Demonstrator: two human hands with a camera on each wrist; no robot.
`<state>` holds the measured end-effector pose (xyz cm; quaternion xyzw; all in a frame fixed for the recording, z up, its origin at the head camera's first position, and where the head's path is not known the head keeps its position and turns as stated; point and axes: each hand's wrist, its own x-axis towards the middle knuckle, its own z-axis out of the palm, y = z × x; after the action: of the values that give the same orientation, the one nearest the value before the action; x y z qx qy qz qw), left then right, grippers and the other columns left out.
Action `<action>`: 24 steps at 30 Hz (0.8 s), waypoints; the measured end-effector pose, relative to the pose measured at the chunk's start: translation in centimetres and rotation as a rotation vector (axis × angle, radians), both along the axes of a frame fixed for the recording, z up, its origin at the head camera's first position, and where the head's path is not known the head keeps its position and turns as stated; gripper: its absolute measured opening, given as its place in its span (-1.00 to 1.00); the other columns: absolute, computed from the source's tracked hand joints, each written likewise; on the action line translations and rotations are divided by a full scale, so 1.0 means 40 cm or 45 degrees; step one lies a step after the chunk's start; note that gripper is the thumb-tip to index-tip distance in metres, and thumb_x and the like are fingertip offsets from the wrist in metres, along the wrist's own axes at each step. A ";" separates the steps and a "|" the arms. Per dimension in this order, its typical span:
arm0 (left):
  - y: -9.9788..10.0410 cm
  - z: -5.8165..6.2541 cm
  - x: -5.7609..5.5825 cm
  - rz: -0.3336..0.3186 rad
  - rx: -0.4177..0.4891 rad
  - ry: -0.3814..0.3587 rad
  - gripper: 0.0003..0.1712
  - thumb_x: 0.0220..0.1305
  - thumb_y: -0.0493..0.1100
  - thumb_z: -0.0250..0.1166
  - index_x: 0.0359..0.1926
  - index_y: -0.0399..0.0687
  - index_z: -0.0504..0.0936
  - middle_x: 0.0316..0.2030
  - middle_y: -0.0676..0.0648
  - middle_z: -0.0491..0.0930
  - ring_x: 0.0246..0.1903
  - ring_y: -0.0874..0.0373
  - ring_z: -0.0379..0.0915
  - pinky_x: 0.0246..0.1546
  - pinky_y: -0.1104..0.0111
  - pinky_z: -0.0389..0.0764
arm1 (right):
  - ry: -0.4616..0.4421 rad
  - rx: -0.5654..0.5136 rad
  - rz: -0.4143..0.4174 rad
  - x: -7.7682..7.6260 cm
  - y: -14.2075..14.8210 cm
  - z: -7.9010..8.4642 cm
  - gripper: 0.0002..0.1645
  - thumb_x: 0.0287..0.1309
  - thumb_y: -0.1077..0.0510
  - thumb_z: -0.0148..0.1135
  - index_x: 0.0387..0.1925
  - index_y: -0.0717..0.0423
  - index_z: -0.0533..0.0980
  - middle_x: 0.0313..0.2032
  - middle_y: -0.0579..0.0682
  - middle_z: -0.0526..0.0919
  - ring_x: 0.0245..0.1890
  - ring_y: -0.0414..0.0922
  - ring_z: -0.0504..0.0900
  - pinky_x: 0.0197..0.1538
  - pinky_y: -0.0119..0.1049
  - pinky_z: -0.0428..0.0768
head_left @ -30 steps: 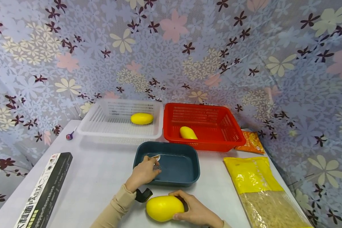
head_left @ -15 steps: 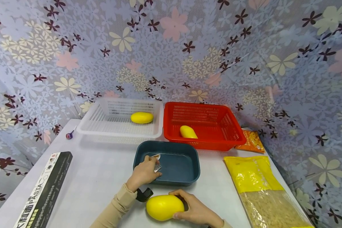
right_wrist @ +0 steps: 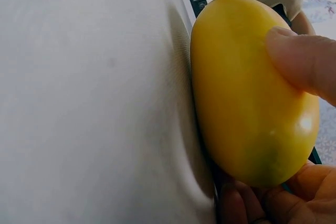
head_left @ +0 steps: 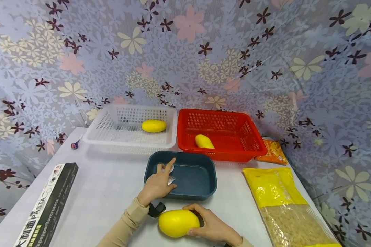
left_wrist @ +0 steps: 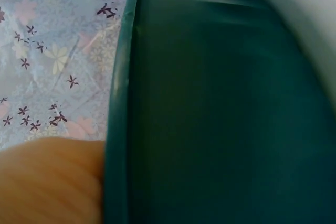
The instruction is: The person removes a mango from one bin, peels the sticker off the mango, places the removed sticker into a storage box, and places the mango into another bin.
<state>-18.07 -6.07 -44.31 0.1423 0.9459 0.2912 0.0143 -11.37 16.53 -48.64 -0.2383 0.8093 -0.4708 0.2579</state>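
Observation:
My right hand [head_left: 214,224] grips a smooth yellow mango [head_left: 177,223] from its right side, thumb at the front and fingers behind. In the right wrist view the mango [right_wrist: 247,98] lies against the white tabletop, with the thumb [right_wrist: 302,59] pressed on its skin. My left hand [head_left: 157,183] reaches over the near left part of a dark teal basin [head_left: 193,175], index finger stretched out and thumb apart. A small, shiny whitish packet [head_left: 171,179] shows inside the basin beside the fingers, partly hidden by them. The left wrist view is filled mostly by the basin's wall [left_wrist: 236,103].
Behind the basin stand a white basket [head_left: 111,137] and a red basket [head_left: 225,156], each holding one yellow mango. A pasta box [head_left: 46,206] and a lollipop [head_left: 75,145] lie left. On the right are a yellow-topped bag [head_left: 284,206] and an orange packet [head_left: 273,151].
The left index finger has lifted and straightened away from the packet, and the thumb has spread from the other fingers. My right hand and the mango stay in place.

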 end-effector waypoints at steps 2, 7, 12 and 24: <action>0.000 -0.002 -0.001 -0.001 0.001 0.000 0.01 0.10 -0.13 0.45 0.48 0.06 0.08 0.13 -0.37 0.31 -0.81 0.16 0.19 -0.76 0.48 0.29 | -0.004 -0.001 0.000 0.000 0.000 0.001 -0.32 0.10 -0.11 0.37 0.22 -0.05 0.38 0.15 -0.05 0.52 -0.01 -0.28 0.48 0.14 -0.40 0.47; 0.003 0.001 -0.001 0.013 0.003 -0.033 -0.03 0.11 -0.09 0.44 0.47 0.03 0.12 0.19 -0.36 0.30 -0.78 0.14 0.24 -0.73 0.42 0.35 | -0.015 -0.007 0.000 0.000 0.001 0.000 -0.32 0.10 -0.12 0.37 0.22 -0.04 0.38 0.16 -0.04 0.52 -0.01 -0.27 0.48 0.14 -0.40 0.47; 0.003 0.005 0.001 0.021 0.032 -0.096 -0.09 0.16 -0.04 0.40 0.45 -0.05 0.15 0.25 -0.36 0.28 -0.71 0.11 0.31 -0.66 0.36 0.43 | -0.011 -0.002 0.005 0.000 0.001 0.000 -0.32 0.11 -0.12 0.36 0.22 -0.03 0.38 0.15 -0.04 0.52 -0.01 -0.28 0.48 0.14 -0.41 0.48; 0.004 0.013 -0.007 -0.093 0.178 -0.006 -0.29 0.26 -0.10 0.31 0.37 -0.16 0.30 0.25 -0.30 0.35 -0.19 -0.01 0.54 -0.13 0.10 0.63 | -0.048 -0.009 -0.004 -0.001 -0.001 0.002 -0.32 0.10 -0.10 0.37 0.22 -0.06 0.37 0.15 -0.05 0.51 0.00 -0.24 0.47 0.14 -0.41 0.47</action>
<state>-18.34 -5.90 -43.79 0.1765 0.9175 0.3560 0.0172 -11.41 16.48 -48.55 -0.2290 0.8031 -0.4784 0.2715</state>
